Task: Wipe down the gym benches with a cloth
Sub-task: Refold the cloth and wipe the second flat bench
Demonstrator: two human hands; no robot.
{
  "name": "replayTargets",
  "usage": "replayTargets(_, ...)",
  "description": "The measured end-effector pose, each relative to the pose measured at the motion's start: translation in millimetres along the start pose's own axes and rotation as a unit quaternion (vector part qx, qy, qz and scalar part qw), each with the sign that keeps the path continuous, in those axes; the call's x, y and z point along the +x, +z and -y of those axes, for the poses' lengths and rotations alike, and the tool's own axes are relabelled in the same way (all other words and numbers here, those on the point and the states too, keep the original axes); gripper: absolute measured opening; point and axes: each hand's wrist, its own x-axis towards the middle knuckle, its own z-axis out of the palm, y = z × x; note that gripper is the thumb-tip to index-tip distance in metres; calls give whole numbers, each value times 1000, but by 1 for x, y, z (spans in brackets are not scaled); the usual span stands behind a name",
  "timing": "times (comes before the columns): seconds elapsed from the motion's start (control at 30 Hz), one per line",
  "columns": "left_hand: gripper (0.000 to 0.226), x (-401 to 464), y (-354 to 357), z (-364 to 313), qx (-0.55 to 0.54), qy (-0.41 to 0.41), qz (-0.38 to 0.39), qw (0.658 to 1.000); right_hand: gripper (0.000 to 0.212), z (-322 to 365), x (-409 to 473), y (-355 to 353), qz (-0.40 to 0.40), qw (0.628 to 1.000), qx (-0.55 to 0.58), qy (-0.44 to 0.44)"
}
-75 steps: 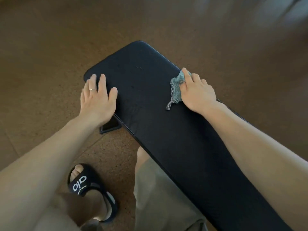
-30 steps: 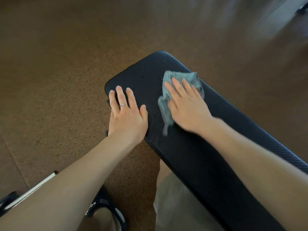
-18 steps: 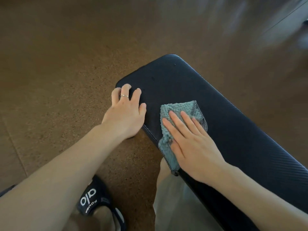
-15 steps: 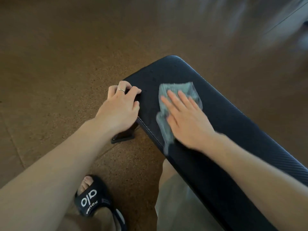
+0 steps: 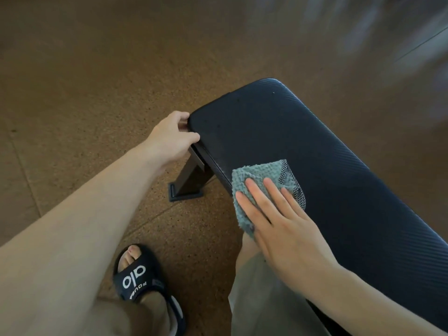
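— So, where is the cloth (image 5: 261, 190) at this moment?

— Flat on the near long edge of the bench (image 5: 327, 170), a little back from its rounded far end. It is a grey-green, nubbly cloth with a strip of black mesh along its right side, and its lower part hangs over the near edge of the padding.

— Which hand has it?

— The right hand (image 5: 286, 229). It lies on top of the cloth with the fingers (image 5: 254, 190) straight and slightly spread, pressing it to the black padded top. That grip is fully open: nothing is curled round the cloth.

— And the other hand?

— The left hand (image 5: 169, 139) is at the bench's far left corner. Its thumb rests on the top edge of the padding and its fingers curl round the side and underneath, so its grip is closed on the corner of the bench.

— What sits below the padding?

— A dark metal leg (image 5: 191, 177) slants down from under that corner to a flat black foot on the floor (image 5: 97, 69), which is brown and speckled, like cork.

— Anything of the person besides the arms?

— A foot in a black slide sandal (image 5: 143, 282) with white lettering stands on the floor at lower left, and light-coloured trouser fabric (image 5: 261, 299) shows beside the bench, under the right wrist.
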Motion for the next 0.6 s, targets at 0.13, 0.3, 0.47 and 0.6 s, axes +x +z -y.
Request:
replayTargets(0.13,49,6,1,9,-125,-41,-4,991,79,18,79,-16,-40,999,14,2)
replayTargets(0.3,35,-3,1,-2,-223,-80,-5,971,78,28,97,-18,-51,998,4,21)
replayTargets(0.47,41,-2,-4,2,-248,-94,4,964,98,13,-6,2,-7,1000,4,1)
replayTargets(0.6,45,-6,0,4,-239,-79,13,968,89,14,52,-9,-25,999,-8,-18)
